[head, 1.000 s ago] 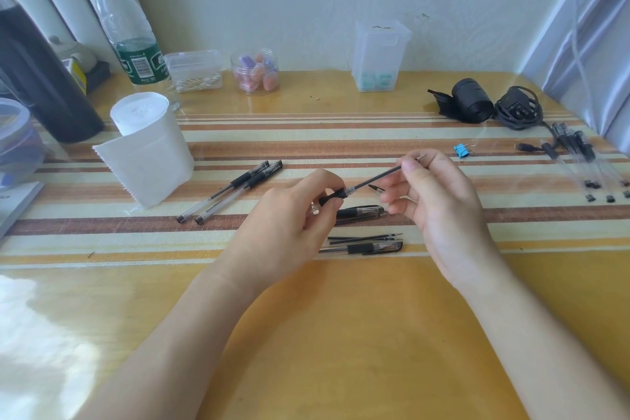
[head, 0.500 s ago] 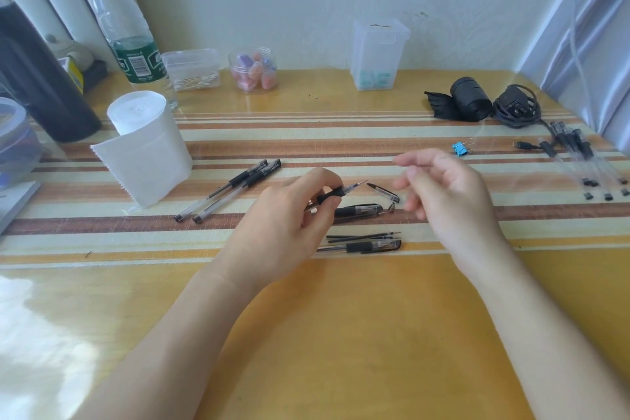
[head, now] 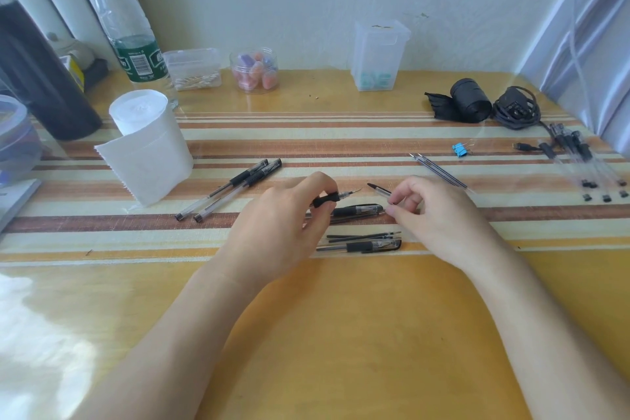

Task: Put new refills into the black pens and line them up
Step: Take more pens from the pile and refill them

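Observation:
My left hand grips a black pen by its rubber grip, bare tip pointing right. My right hand pinches the right end of a loose pen cap lying just right of that tip. Below the hands lie a capped pen, two thin refills and another capped pen. Two black pens lie side by side to the left. Two more refills lie behind my right hand. Several clear pens lie at the far right.
A tissue roll stands at the left, with a bottle and small plastic containers along the wall. A blue binder clip, a black roll and a coiled cable sit at the right.
A second ago my right hand held a long black rod at the pen's front; now only the short tip shows. The right hand has dropped to the cap, uncovering two refills behind it.

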